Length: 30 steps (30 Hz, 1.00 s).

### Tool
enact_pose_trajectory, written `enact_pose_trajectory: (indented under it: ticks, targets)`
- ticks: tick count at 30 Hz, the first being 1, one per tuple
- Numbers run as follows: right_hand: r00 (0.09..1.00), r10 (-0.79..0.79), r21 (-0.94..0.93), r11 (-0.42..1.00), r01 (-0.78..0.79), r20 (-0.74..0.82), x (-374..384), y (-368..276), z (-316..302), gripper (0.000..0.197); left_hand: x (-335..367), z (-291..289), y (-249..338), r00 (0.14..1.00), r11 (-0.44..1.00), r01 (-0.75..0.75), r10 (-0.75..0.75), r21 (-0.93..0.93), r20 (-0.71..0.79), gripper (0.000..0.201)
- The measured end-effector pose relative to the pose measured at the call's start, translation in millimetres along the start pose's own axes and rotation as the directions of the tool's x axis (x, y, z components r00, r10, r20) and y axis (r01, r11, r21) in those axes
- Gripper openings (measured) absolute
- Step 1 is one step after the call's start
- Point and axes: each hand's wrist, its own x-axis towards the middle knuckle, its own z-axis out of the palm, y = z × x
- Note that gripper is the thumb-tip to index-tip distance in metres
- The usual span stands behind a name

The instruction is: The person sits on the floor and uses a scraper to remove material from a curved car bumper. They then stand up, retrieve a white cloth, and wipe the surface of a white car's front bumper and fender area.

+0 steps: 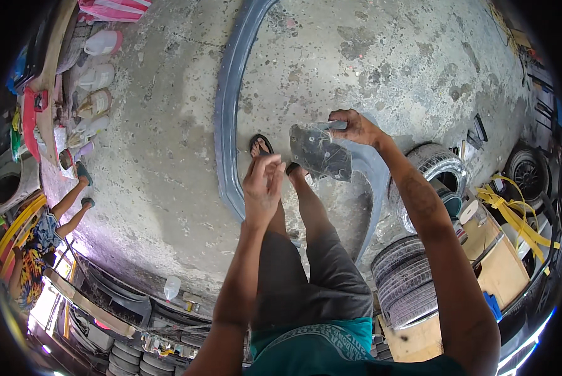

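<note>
My right hand [356,128] is closed on the upper edge of a dark, flat plate [322,152] with pale smears, spots and ragged-looking edges. The plate hangs above the floor, to the right of my feet. To its left, my left hand [263,188] is raised with fingers loosely bent and apart, and I see nothing in it. Beneath the plate and my right wrist lies a grey, curved car-body part [374,172]. A long grey bumper-like piece [228,119] lies on the floor beyond my left hand, curving toward the top of the view.
Tyres [406,279] and another tyre [441,166] stand at the right, near a wooden board [497,266] and yellow straps [513,210]. Plastic jugs [98,76] line the left side. Another person [43,229] is at the far left. The concrete floor [162,144] is stained.
</note>
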Motion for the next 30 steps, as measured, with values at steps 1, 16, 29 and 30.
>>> enact_pose_trajectory:
  ticks: [1,16,29,30]
  targets:
    - [1.0,-0.009,0.034,0.999,0.01,-0.029,-7,-6,0,0.051,4,4,-3,1.0,0.999,-0.015,0.015,-0.038,0.013,0.021]
    - [0.903,0.093,-0.475,0.87,0.13,0.419,-42,-89,-40,0.05,12,34,16,0.97,0.954,-0.194,0.221,-0.227,0.1,0.016]
    - [0.879,0.296,0.227,0.89,-0.396,0.374,-68,-103,-63,0.08,6,66,40,0.962,0.903,-0.184,0.246,-0.389,0.116,0.016]
    - [0.734,0.257,0.428,0.674,-0.602,0.628,-57,-106,-71,0.062,7,63,41,0.948,0.903,-0.249,0.301,-0.35,0.103,0.017]
